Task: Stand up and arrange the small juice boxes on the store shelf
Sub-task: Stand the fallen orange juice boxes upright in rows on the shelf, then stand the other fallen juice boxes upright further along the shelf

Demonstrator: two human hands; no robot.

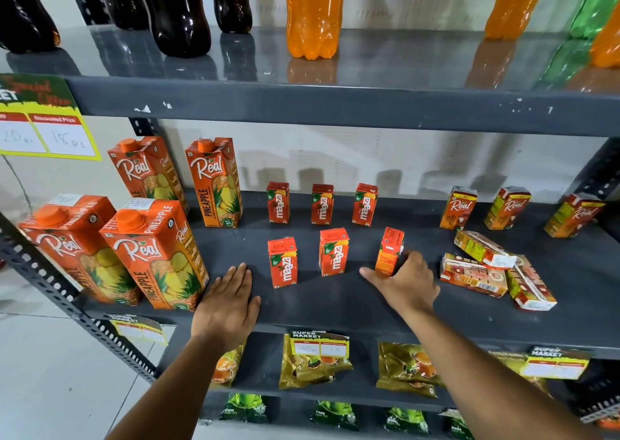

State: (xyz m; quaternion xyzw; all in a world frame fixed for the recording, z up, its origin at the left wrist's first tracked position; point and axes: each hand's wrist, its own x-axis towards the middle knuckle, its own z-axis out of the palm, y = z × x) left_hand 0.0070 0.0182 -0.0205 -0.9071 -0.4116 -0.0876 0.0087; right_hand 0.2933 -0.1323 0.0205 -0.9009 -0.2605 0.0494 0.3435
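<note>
Small red Maaza juice boxes stand on the dark grey shelf [335, 302]: three in a back row [322, 204] and two in front [282, 262], [332, 251]. My right hand [407, 282] grips a third front box [389, 251], upright with its side turned toward me. My left hand [226, 300] lies flat and open on the shelf, left of the front row. To the right, three small Real boxes [458, 209] stand at the back, and three more [473, 275] lie toppled in a pile.
Large Real pineapple cartons [157, 251] stand at the shelf's left end. Soda bottles [313, 13] line the shelf above. Tea pouches [315, 359] sit on the shelves below. Price tags hang on the shelf edges.
</note>
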